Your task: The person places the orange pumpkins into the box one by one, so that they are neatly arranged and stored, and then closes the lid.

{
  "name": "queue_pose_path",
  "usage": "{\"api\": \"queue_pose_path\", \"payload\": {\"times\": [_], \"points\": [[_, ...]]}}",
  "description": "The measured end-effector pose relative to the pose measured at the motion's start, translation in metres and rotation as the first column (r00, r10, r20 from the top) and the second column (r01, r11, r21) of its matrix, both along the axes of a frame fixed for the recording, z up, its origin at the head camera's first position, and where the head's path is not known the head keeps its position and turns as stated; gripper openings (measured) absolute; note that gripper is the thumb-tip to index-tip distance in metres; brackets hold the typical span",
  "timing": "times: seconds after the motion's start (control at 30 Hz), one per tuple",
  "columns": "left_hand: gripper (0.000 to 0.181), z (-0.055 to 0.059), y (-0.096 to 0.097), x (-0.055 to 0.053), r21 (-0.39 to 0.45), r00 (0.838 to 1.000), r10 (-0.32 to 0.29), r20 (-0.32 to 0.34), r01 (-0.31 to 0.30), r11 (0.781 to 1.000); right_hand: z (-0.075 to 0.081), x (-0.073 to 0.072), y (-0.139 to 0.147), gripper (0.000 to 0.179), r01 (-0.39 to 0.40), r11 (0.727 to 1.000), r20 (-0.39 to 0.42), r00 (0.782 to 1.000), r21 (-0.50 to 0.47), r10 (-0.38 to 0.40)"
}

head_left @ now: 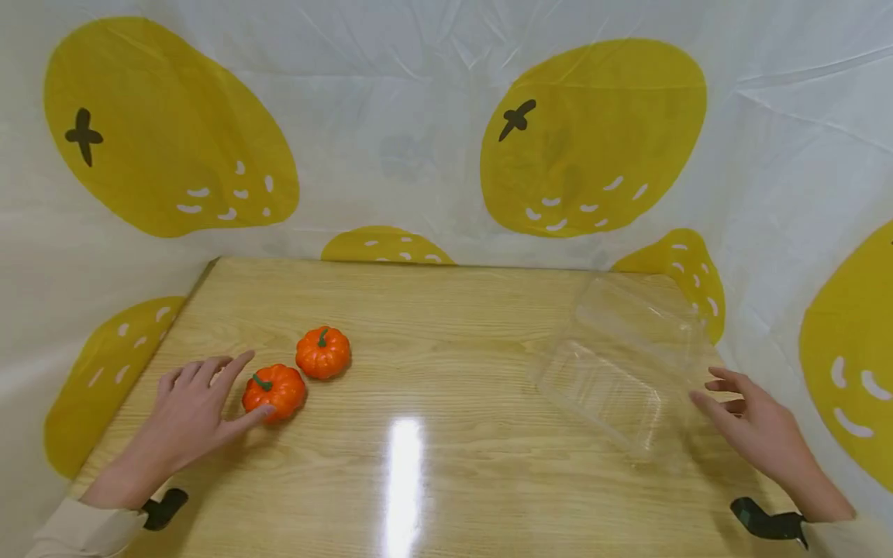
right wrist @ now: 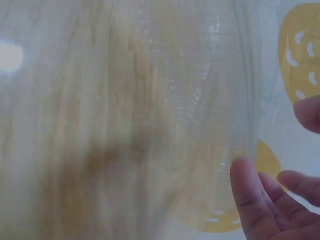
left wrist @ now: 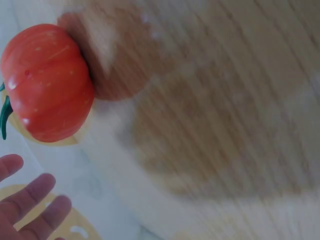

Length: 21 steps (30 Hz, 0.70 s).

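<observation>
Near pumpkin (head_left: pixel 281 387): on the table (head_left: pixel 453 372), off to my left; I see no sign of it being lifted.
Far pumpkin (head_left: pixel 324 355): also resting on the table, just beyond the near one and a little to its right, no hand on it.
Left hand (head_left: pixel 191 411): fingers spread wide around the near pumpkin, thumb across its lower edge in my head view, the others past its left side. They have no grip on it; whether the thumb touches, I can't tell.
Clear container (head_left: pixel 607 380): over on the right half of the table, well apart from both pumpkins. The plastic is so see-through that I can only say it looks like a tray with its lid folded back.
Right hand (head_left: pixel 756 422): just beside the container's right edge, fingers loosely bent and parted, nothing held; the thumb lines up with the edge in the wrist view, but I can't confirm contact.
Done: by my reading, very little beyond placing both hands, the left at a pumpkin and the right at the container.
Left to do: I judge nearly all the handling remains, since no hold is made and both pumpkins sit on the table outside the container.
</observation>
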<state>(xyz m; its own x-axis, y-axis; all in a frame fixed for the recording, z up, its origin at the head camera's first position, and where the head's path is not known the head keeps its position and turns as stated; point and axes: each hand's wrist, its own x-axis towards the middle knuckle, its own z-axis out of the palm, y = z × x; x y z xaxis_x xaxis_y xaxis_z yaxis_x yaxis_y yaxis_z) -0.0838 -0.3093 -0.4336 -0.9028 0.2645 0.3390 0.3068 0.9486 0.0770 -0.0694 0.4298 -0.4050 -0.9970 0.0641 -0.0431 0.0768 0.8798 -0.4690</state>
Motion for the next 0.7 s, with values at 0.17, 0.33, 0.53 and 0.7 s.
{"api": "queue_pose_path", "payload": {"times": [0.17, 0.33, 0.53, 0.7], "points": [[0.093, -0.003, 0.004, 0.0, 0.051, 0.999, -0.006, 0.044, 0.004, 0.999, -0.009, 0.007, 0.004, 0.077, 0.109, 0.986, 0.072, 0.992, -0.124, -0.1], [0.092, -0.005, 0.007, 0.002, 0.09, 0.991, 0.017, 0.133, -0.029, 0.996, -0.017, 0.012, 0.005, 0.07, 0.172, 0.934, 0.115, 0.983, -0.313, -0.142], [0.089, -0.009, 0.007, 0.005, 0.147, 0.979, 0.027, 0.2, -0.057, 0.988, -0.024, 0.013, 0.004, 0.041, 0.225, 0.748, 0.201, 0.972, -0.625, -0.124], [0.088, -0.012, 0.009, 0.006, 0.231, 0.966, 0.003, 0.258, -0.065, 0.971, -0.029, 0.015, 0.004, 0.018, 0.244, 0.52, 0.233, 0.968, -0.819, -0.089]]}}
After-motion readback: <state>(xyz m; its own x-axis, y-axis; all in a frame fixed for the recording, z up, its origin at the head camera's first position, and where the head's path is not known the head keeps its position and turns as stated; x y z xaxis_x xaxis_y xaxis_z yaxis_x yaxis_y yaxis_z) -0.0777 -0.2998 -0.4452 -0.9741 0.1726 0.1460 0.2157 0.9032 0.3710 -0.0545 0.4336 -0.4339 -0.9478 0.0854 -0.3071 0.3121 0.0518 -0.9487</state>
